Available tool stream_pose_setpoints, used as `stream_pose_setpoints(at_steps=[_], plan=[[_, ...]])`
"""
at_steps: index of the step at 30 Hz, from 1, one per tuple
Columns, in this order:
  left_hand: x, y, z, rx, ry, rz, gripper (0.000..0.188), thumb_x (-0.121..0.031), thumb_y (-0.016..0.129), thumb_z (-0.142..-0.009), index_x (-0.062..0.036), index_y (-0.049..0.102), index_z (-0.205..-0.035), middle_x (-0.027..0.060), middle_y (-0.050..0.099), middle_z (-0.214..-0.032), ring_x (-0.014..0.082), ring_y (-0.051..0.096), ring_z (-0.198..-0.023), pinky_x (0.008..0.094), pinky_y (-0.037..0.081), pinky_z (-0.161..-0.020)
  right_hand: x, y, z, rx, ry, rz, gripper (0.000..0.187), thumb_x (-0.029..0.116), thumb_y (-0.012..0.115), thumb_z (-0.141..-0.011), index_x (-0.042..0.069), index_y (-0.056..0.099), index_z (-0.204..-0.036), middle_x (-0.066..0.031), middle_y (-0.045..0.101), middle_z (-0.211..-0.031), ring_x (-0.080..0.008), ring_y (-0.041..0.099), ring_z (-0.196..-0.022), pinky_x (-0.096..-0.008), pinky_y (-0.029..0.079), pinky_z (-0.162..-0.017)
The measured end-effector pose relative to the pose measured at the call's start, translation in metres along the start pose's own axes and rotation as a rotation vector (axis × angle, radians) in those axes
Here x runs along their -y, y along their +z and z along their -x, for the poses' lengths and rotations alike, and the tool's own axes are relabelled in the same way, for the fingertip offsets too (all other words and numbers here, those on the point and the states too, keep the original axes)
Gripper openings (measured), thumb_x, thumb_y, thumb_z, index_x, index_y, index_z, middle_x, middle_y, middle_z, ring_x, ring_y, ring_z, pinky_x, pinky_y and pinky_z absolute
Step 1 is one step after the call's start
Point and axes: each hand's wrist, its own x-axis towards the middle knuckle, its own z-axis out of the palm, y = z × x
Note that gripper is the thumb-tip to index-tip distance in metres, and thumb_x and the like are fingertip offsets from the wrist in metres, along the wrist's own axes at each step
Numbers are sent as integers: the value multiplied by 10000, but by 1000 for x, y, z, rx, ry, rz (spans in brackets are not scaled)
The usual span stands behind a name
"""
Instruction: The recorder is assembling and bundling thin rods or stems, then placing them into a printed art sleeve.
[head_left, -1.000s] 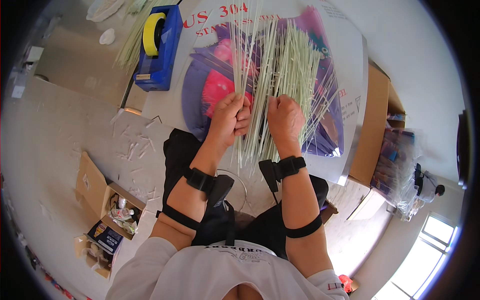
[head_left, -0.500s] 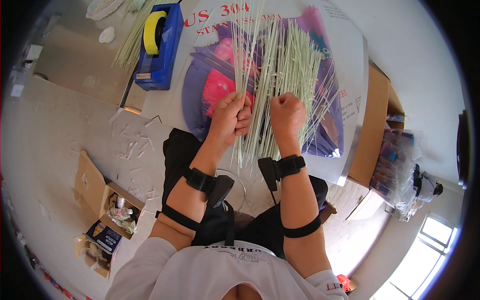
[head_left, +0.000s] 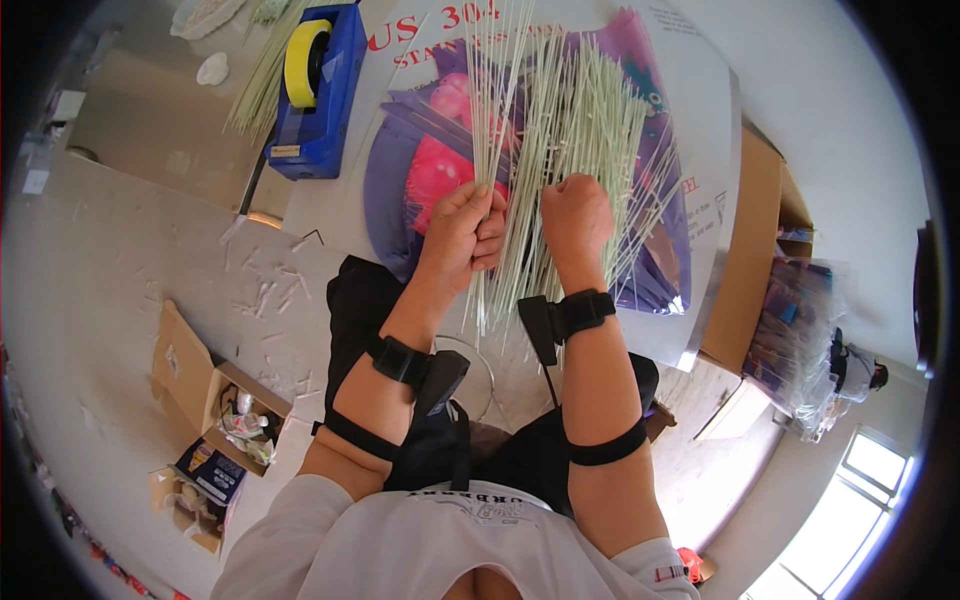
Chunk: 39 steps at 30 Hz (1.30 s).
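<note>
My left hand [head_left: 462, 228] is closed round a small bunch of thin pale-green sticks [head_left: 484, 120], which stands out above and below the fist. Just to its right, my right hand [head_left: 577, 225] is curled with thumb and fingertips pressed together over the large pile of similar sticks [head_left: 605, 110]; what it pinches is too small or hidden to make out. The pile lies on a purple plastic sheet [head_left: 388, 180] with pink balloon pictures, spread over a white printed board [head_left: 345, 215].
A blue tape dispenser [head_left: 345, 110] with a yellow roll stands left of the sheet. More sticks [head_left: 258, 95] lie beyond it. Cardboard boxes stand at the right [head_left: 745, 250] and on the floor at the left [head_left: 185, 375]. White scraps [head_left: 265, 295] litter the floor.
My right hand has moved slightly up over the pile. My left hand keeps its hold on the sticks, almost unmoved.
</note>
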Motion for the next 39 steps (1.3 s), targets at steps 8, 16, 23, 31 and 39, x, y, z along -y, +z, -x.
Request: stream_pose_setpoints(at_steps=[8,16,23,31,39], plan=[[3,-1,-1,39,5,5,230,-266,429,-956,-76,487,-840,-42,343,-558,43,297,-410,196,238,-336,-16,-6,-10,-90,-58,-319,151,146,603,-644,2,606,-597,-208,576,-589,-334,610,-573,-401,486,-558],[18,-4,-7,-7,118,-50,219,-259,459,-942,-78,493,-824,4,457,-570,82,390,-412,216,287,-331,11,-24,-16,101,-136,-762,149,99,602,-643,-40,580,-594,-115,506,-479,-160,485,-455,-317,421,-489],[10,-6,-5,21,-1,10,218,-251,427,-955,-82,478,-826,7,454,-576,73,381,-392,216,277,-316,31,2,2,-27,-106,-793,158,136,640,-671,-20,617,-668,-144,575,-561,-249,567,-511,-343,448,-521],[2,-1,-1,-20,-8,38,222,-263,426,-957,-90,467,-824,-33,375,-554,45,320,-398,197,242,-325,-32,-6,2,-189,-76,-293,160,177,638,-705,32,572,-691,-146,606,-648,-329,598,-615,-422,462,-567],[3,0,0,4,0,9,197,-247,437,-954,-74,485,-872,-34,361,-561,49,322,-417,195,251,-341,-37,3,-4,-119,-61,-301,148,150,585,-696,12,587,-644,-157,583,-597,-331,571,-566,-406,446,-531]])
